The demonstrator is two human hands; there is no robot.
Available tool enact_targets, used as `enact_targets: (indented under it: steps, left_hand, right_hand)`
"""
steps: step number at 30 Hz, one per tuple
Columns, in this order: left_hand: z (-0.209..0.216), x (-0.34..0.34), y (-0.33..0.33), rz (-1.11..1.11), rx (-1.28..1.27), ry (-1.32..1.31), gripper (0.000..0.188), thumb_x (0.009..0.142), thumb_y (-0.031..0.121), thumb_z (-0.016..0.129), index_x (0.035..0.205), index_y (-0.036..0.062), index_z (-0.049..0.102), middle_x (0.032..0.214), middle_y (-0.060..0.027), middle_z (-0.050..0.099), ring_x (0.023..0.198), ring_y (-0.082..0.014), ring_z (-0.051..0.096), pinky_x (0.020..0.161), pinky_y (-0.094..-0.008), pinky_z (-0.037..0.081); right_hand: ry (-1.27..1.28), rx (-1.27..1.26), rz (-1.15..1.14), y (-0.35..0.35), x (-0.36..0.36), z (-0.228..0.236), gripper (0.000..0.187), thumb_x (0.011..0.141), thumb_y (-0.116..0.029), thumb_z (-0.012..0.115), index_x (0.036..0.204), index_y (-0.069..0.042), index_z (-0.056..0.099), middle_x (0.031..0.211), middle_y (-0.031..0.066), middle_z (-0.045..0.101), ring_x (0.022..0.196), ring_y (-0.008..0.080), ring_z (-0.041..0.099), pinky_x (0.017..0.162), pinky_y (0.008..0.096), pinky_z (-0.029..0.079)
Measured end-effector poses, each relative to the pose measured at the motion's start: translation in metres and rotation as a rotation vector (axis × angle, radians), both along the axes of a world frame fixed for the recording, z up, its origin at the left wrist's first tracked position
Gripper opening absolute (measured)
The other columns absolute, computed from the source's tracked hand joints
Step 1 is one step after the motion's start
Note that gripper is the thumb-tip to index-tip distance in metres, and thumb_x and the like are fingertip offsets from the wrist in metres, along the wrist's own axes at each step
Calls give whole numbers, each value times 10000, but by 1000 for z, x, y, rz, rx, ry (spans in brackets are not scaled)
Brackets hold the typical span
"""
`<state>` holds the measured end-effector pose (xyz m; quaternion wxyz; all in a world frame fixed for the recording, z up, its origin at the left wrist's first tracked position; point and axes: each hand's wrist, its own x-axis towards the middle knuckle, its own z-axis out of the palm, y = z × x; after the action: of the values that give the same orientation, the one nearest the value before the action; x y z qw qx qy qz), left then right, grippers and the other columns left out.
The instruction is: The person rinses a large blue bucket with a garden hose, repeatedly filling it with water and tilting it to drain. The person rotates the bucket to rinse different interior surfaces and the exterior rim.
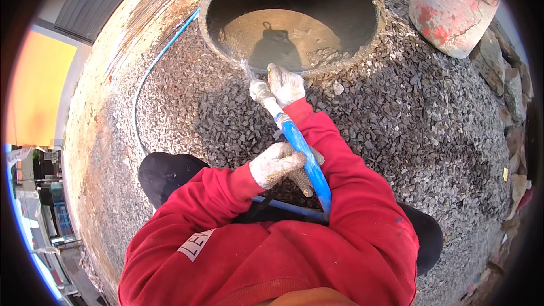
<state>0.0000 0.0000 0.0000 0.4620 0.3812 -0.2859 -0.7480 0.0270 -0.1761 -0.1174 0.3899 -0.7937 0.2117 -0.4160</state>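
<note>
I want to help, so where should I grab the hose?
Probably clasp the hose between the left hand and right hand, coming from the left: that blue stretch is slim and round, while the right sleeve lies close on its other side.

The thick hose (313,164) looks like smooth, faintly glossy plastic; its end fitting (260,91) is rough and crusted. The 2 gloves (274,165) are matt knitted cloth, the sweatshirt (317,260) matt cloth. The gravel (391,113) is rough stone, the drum's rim (381,14) gritty, the slurry (317,28) wet-looking, the bucket (445,14) chalky and scuffed.
</note>
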Motion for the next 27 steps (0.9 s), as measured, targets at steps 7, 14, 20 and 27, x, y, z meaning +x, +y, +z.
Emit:
enact_targets:
  steps: [7, 14, 20, 27]
  left_hand:
    - [9, -3, -9, -23, -81, -10, 440, 1001, 302, 542, 1267, -48, 518, 1028, -155, 672, 943, -260, 683, 787, -379, 578]
    - [25, -7, -11, -84, -86, -257, 480, 927, 292, 650, 1235, -64, 555, 1112, -164, 650, 934, -255, 680, 864, -376, 531]
    - [16, -8, -13, -34, -93, -209, 435, 970, 278, 596, 1243, -57, 550, 1038, -141, 670, 928, -223, 675, 840, -349, 537]
    - [6, -9, -11, -9, -37, -200, 507, 974, 366, 586, 1251, -56, 541, 1016, -135, 679, 922, -219, 676, 818, -341, 546]
  right_hand:
    - [-261, -21, -95, 6, 1, 43, 234, 986, -227, 517, 891, -35, 611, 716, 144, 612, 622, 298, 623, 571, 400, 492]
    - [-487, 229, -97, 0, -4, 81, 288, 990, -277, 546, 847, -52, 655, 695, 200, 610, 652, 406, 617, 569, 446, 478]
    - [-344, 228, -29, 6, -4, 58, 307, 987, -329, 519, 948, -76, 687, 812, 199, 666, 741, 398, 650, 651, 471, 512]
    - [-182, 211, -32, 2, -9, 34, 397, 1002, -412, 437, 1018, -113, 697, 863, 182, 687, 812, 408, 651, 704, 495, 520]
